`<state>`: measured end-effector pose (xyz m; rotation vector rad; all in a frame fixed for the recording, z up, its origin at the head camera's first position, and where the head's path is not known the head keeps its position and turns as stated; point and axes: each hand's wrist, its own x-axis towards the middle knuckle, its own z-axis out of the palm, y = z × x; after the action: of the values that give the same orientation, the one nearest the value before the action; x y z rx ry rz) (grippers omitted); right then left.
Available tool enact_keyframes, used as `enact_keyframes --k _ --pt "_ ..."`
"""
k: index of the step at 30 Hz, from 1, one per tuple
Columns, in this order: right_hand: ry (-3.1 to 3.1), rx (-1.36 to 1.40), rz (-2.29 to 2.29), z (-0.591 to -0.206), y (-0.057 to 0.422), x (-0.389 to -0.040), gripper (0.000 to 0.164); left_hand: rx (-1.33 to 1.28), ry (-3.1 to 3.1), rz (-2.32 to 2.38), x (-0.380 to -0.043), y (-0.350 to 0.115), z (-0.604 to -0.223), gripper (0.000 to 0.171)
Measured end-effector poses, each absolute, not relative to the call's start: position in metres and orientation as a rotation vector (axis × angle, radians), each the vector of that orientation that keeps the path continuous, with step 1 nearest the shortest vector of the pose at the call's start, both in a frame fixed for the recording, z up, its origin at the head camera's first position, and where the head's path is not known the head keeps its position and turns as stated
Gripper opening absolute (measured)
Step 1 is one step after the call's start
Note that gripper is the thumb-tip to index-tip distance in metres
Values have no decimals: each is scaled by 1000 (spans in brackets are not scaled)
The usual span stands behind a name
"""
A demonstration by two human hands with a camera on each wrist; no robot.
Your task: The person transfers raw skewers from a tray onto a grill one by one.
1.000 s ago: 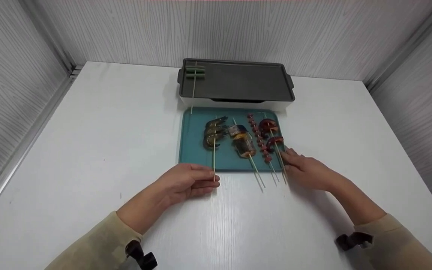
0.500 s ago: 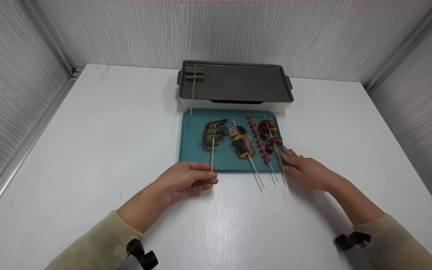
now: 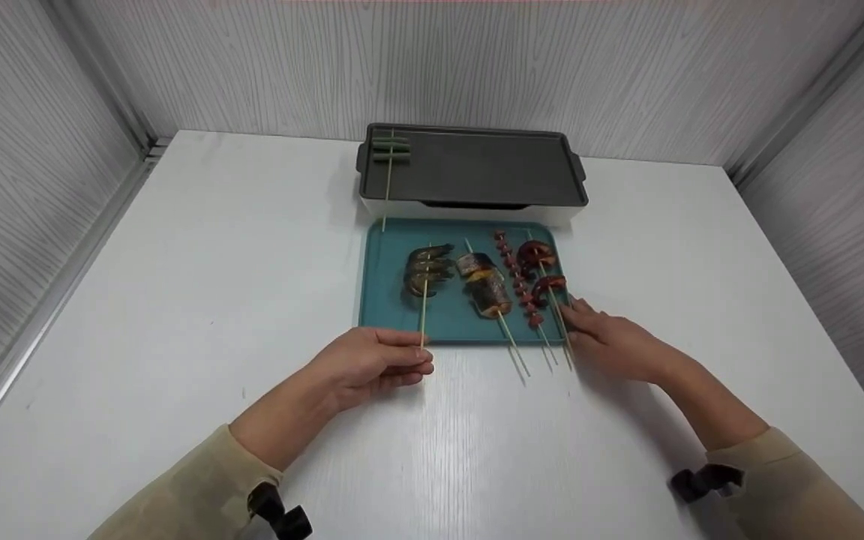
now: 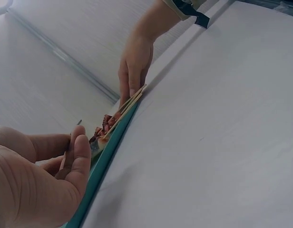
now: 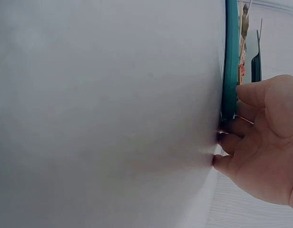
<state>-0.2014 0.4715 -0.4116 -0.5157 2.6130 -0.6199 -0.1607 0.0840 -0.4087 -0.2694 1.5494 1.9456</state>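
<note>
A shrimp skewer point(image 3: 427, 270) is over the left half of the teal tray point(image 3: 383, 300). My left hand point(image 3: 372, 366) pinches its bare stick between thumb and fingers at the tray's front edge. My right hand point(image 3: 616, 341) holds the tray's front right corner; in the right wrist view the thumb lies at the rim and the fingertips point(image 5: 221, 162) are down by the table. A fish skewer point(image 3: 490, 292), a thin skewer of small red pieces point(image 3: 519, 281) and a dark red tentacle-like skewer point(image 3: 548, 285) lie on the tray, sticks jutting past its front edge.
Behind the tray stands a dark flat grill plate point(image 3: 484, 169) on a white base. A skewer of green pieces point(image 3: 391, 150) lies at its left end, its stick reaching over the tray's back edge. Pale panels enclose the white table point(image 3: 252, 247).
My left hand has moved slightly left with the shrimp skewer, and the shrimp sit a little lower in the head view. The right hand stays at the tray's corner.
</note>
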Motion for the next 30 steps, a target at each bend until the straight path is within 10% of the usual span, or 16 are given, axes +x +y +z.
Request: enact_keyframes --k 30 --pt "2626 -510 -635 -414 472 -203 58 -101 1630 1919 -179 78 -353 42"
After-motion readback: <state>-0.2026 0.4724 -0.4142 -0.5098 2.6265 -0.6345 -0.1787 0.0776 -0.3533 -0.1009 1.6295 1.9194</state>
